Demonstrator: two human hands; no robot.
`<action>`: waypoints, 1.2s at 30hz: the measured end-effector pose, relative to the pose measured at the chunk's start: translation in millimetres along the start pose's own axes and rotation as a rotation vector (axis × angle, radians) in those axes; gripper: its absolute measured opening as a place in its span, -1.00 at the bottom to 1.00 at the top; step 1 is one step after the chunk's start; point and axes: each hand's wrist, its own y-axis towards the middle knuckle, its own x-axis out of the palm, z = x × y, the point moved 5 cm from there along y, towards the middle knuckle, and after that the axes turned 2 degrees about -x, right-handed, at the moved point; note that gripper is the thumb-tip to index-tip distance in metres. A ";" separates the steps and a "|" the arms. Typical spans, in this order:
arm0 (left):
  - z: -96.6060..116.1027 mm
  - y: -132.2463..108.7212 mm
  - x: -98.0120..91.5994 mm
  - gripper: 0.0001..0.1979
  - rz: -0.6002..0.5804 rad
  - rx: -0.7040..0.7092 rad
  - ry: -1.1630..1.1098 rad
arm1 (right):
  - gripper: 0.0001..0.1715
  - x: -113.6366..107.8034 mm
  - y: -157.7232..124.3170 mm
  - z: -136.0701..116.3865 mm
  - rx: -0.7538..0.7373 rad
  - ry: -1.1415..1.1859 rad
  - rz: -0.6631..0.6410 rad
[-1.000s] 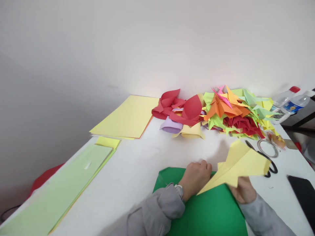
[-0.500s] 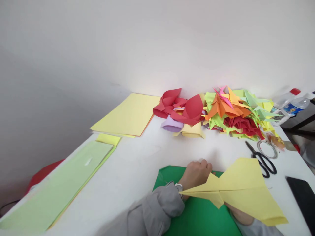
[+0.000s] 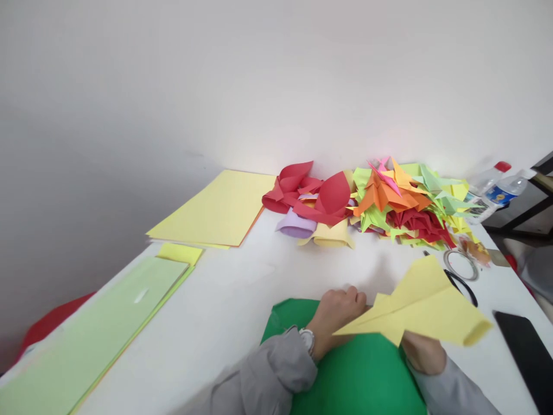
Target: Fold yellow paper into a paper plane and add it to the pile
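Observation:
A yellow paper airplane [image 3: 425, 314] is in my right hand [image 3: 425, 350], which pinches it from below. Its nose points left, past my left wrist, and the wing hides part of my right fingers. My left hand [image 3: 339, 311], with a white watch [image 3: 307, 340] at the wrist, is closed at the far edge of a sheet of green paper [image 3: 358, 374]. The fingertips are hidden from me. Towards me, the green sheet bows upward between my forearms.
Folded paper pieces [image 3: 401, 202] lie heaped at the back, beside red paper shapes [image 3: 332, 199]. Yellow sheets [image 3: 211, 207] and light green sheets [image 3: 108, 323] are at left. Tape [image 3: 461, 265], partly hidden scissors [image 3: 469, 293], a black flat object [image 3: 525, 351] and bottles [image 3: 510, 187] are at right.
The airplane has tilted and shifted slightly in my right hand, now covering much of the scissors and showing more of that hand. The green sheet bulges up more. The view has shifted slightly.

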 end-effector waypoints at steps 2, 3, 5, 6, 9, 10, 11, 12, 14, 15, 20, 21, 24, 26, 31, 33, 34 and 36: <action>0.8 -2.0 -4.0 -0.80 0.024 0.012 -0.017 | -0.55 -1.5 10.6 -6.3 -0.052 0.043 0.078; 0.9 -3.2 -5.8 -0.76 0.045 0.013 -0.028 | -0.53 -1.8 16.1 -9.4 -0.071 0.077 0.121; -0.5 -6.2 -10.3 -0.69 0.131 0.011 -0.103 | -0.51 -0.6 26.0 -13.5 -0.068 0.147 0.169; -2.9 -7.9 -13.5 -0.68 0.202 -0.003 -0.163 | -0.52 0.9 29.7 -15.1 -0.065 0.169 0.167; -12.3 -12.5 -21.1 -0.72 0.383 -0.018 -0.402 | -0.54 4.8 33.8 -17.0 -0.055 0.173 0.131; -14.9 -13.5 -22.9 -0.74 0.422 -0.007 -0.498 | -0.53 5.7 33.3 -16.6 -0.053 0.160 0.119; -16.8 -13.9 -24.3 -0.76 0.444 0.009 -0.590 | -0.53 6.7 32.1 -15.7 -0.052 0.142 0.107; -17.5 -13.9 -25.2 -0.78 0.449 0.034 -0.671 | -0.52 8.0 30.8 -14.4 -0.048 0.121 0.091; -15.9 -13.4 -26.4 -0.82 0.437 0.096 -0.783 | -0.51 11.4 28.4 -11.0 -0.034 0.073 0.048; -14.3 -13.3 -26.9 -0.83 0.432 0.126 -0.810 | -0.52 13.1 27.5 -9.2 -0.025 0.053 0.025; -8.6 -14.9 -23.8 -0.74 0.452 0.194 -0.778 | -0.62 11.8 28.1 -0.5 -0.002 0.006 -0.037; -8.1 -15.4 -22.5 -0.69 0.458 0.206 -0.765 | -0.62 9.5 28.5 1.0 -0.003 -0.006 -0.040; -7.0 -18.0 -21.0 -0.59 0.516 0.266 -0.725 | -0.61 2.0 28.4 4.8 -0.021 -0.065 -0.042; -7.0 -19.4 -21.6 -0.60 0.556 0.285 -0.694 | -0.59 -1.7 27.2 5.9 -0.042 -0.107 -0.028; -4.7 -21.9 -29.4 -0.65 0.603 0.304 -0.615 | -0.55 -3.2 24.5 7.1 -0.066 -0.126 0.008; -3.6 -22.9 -33.1 -0.72 0.613 0.304 -0.584 | -0.54 -3.6 24.8 8.3 -0.072 -0.118 0.021; -3.2 -23.4 -34.6 -0.75 0.618 0.300 -0.569 | -0.54 -3.8 25.1 9.0 -0.075 -0.113 0.023; -2.7 -24.4 -36.5 -0.81 0.625 0.287 -0.543 | -0.56 -3.5 26.0 9.8 -0.075 -0.093 0.024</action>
